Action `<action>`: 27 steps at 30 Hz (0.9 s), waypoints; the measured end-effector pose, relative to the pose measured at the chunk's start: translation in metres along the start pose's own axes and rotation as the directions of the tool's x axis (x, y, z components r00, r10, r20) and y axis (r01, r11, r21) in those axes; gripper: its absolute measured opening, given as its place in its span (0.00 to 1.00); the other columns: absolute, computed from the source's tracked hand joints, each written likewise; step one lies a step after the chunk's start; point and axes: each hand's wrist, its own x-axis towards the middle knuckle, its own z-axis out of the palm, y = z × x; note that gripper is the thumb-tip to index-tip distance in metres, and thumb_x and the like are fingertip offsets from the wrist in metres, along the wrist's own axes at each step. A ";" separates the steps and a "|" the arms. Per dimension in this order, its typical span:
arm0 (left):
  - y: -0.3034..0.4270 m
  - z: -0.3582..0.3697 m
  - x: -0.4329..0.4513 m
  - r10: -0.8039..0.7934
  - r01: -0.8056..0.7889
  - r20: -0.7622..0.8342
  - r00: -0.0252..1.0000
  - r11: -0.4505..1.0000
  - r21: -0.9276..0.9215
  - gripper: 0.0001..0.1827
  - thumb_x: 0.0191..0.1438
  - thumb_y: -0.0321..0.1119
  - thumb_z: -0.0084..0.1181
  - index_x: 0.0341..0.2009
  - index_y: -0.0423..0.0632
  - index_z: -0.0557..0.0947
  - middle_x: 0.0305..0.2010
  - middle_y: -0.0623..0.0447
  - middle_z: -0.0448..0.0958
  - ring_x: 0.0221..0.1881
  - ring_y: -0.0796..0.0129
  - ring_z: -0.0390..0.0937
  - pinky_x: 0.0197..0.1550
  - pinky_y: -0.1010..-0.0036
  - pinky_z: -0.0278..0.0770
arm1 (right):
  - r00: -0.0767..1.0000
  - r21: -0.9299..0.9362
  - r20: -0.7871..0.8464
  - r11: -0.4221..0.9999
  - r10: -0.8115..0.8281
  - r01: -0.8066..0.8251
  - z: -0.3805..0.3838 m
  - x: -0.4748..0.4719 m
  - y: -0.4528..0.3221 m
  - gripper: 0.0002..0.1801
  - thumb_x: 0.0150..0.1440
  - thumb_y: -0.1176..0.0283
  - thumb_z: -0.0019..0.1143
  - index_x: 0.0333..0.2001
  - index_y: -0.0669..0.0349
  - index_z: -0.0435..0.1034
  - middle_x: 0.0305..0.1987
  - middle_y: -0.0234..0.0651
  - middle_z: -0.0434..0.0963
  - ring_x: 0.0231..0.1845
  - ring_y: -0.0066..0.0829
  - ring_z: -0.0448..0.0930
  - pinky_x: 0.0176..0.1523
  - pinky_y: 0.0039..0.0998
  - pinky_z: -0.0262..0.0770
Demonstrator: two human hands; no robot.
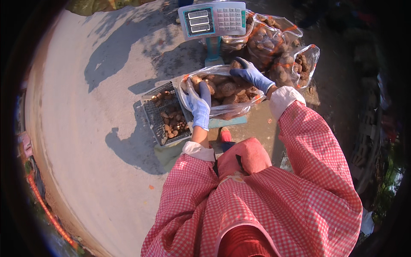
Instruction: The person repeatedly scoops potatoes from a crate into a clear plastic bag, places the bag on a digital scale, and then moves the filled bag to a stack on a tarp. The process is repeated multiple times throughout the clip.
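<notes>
A clear plastic bag (224,110) full of brown taro-like tubers (226,89) sits open on the platform scale, whose teal platform edge (228,122) shows below it. At the bag's left end, my left hand (199,104), in a blue and grey work glove, rests with its fingers on a tuber. My right hand (252,74), gloved alike, grips a rounded tuber (236,64) at the bag's upper right rim. Left of the bag stands a dark plastic crate (151,119) with smaller tuber pieces (173,120) in it.
The scale's display head (212,20) rises on a teal post (213,48) behind the bag. Several filled plastic bags (266,40) stand at the upper right. A greenish cloth or sack (167,155) lies by the crate on the concrete ground (90,128). A red shoe (225,135) shows below the scale.
</notes>
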 end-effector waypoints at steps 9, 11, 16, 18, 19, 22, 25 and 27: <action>0.009 -0.013 0.010 0.218 -0.212 0.032 0.975 0.892 0.398 0.36 0.57 0.50 0.54 0.67 0.49 0.66 0.73 0.33 0.51 0.73 0.40 0.49 0.72 0.53 0.46 | 0.891 -0.394 -0.119 0.844 -0.439 0.363 0.030 -0.084 -0.005 0.39 0.42 0.56 0.66 0.59 0.52 0.67 0.61 0.48 0.67 0.63 0.55 0.65 0.66 0.49 0.60; 0.004 -0.020 0.017 0.202 -0.203 0.057 0.978 0.852 0.483 0.36 0.57 0.50 0.55 0.67 0.48 0.65 0.72 0.35 0.53 0.72 0.41 0.51 0.71 0.48 0.45 | 0.885 -0.476 0.047 0.769 -0.463 0.427 0.032 -0.093 -0.004 0.39 0.41 0.57 0.67 0.60 0.50 0.66 0.61 0.46 0.68 0.63 0.54 0.65 0.66 0.52 0.59; 0.008 -0.028 0.061 0.257 -0.349 0.236 0.937 0.682 0.643 0.39 0.52 0.55 0.60 0.65 0.55 0.67 0.71 0.47 0.60 0.70 0.46 0.55 0.69 0.43 0.46 | 0.833 -0.548 0.075 0.675 -0.548 0.493 0.035 -0.099 0.001 0.38 0.40 0.61 0.64 0.59 0.46 0.67 0.57 0.39 0.71 0.59 0.50 0.68 0.61 0.57 0.60; 0.014 -0.010 0.078 0.248 -0.452 0.417 0.874 0.727 0.516 0.42 0.47 0.61 0.62 0.65 0.61 0.68 0.70 0.50 0.60 0.70 0.49 0.56 0.68 0.43 0.47 | 0.827 -0.555 0.067 0.668 -0.558 0.495 0.037 -0.098 0.001 0.37 0.40 0.61 0.64 0.59 0.46 0.67 0.56 0.39 0.71 0.59 0.50 0.68 0.61 0.57 0.60; 0.014 0.000 0.086 0.111 -0.425 0.597 0.795 0.803 0.418 0.44 0.46 0.64 0.63 0.65 0.60 0.68 0.70 0.51 0.61 0.70 0.52 0.55 0.68 0.41 0.48 | 0.830 -0.559 0.074 0.666 -0.553 0.494 0.038 -0.097 0.001 0.37 0.40 0.61 0.64 0.59 0.46 0.67 0.56 0.39 0.72 0.59 0.50 0.68 0.61 0.57 0.60; 0.002 0.015 0.091 0.003 -0.429 0.718 0.696 0.804 0.412 0.47 0.46 0.62 0.64 0.65 0.52 0.66 0.67 0.43 0.64 0.66 0.49 0.61 0.66 0.47 0.57 | 0.837 -0.577 0.065 0.663 -0.544 0.476 0.040 -0.094 0.002 0.37 0.40 0.61 0.65 0.59 0.46 0.67 0.56 0.39 0.71 0.59 0.50 0.68 0.61 0.57 0.60; -0.036 -0.006 0.088 0.150 -0.328 0.574 0.805 0.919 0.220 0.47 0.48 0.53 0.67 0.66 0.43 0.63 0.61 0.38 0.68 0.54 0.52 0.73 0.53 0.62 0.74 | 0.824 -0.615 0.064 0.628 -0.563 0.477 0.039 -0.091 0.003 0.37 0.41 0.60 0.66 0.59 0.47 0.68 0.57 0.40 0.71 0.59 0.51 0.68 0.61 0.56 0.61; -0.069 -0.024 0.081 0.054 -0.002 0.444 0.894 0.993 -0.117 0.41 0.53 0.42 0.65 0.66 0.40 0.60 0.54 0.42 0.71 0.45 0.59 0.77 0.44 0.72 0.79 | 0.822 -0.585 0.072 0.644 -0.564 0.493 0.039 -0.089 0.005 0.37 0.41 0.60 0.66 0.59 0.48 0.68 0.55 0.41 0.71 0.58 0.51 0.69 0.61 0.56 0.60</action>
